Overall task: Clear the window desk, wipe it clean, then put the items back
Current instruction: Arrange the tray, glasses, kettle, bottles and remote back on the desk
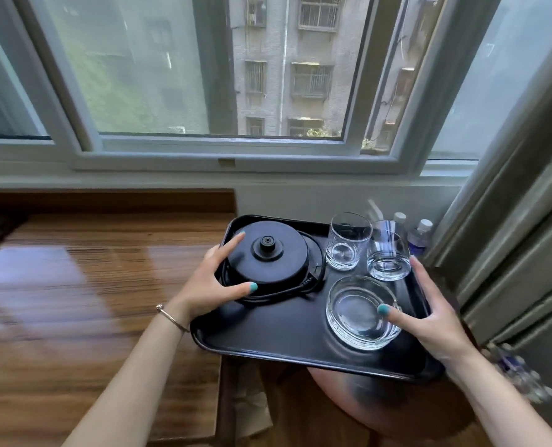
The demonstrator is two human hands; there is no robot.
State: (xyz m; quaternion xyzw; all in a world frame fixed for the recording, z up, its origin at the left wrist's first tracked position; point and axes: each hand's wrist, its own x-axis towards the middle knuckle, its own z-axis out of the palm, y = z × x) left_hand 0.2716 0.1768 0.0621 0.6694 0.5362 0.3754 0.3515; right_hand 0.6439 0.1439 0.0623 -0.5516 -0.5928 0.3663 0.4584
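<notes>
While tray point(287, 337) sits right of desk point(91, 285), beyond its edge, your left hand point(210, 285) grips left rim, right hand point(429, 317) right rim. Stiff but loaded: kettle base point(268, 256), two tumblers point(349, 240), glass dish point(361, 311), all loose, fragile, likely to slide. Keep level; hold opposite rims.

Black tray point(287, 337) and kettle base point(268, 259), clear glasses point(349, 243), striped brown wooden desk point(91, 285)

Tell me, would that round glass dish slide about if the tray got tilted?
Probably. The glass dish sits loose on the smooth black tray, steadied only by the right hand's thumb. Its thick walls suggest weight, and being glass, it could chip against the tumblers.
</notes>
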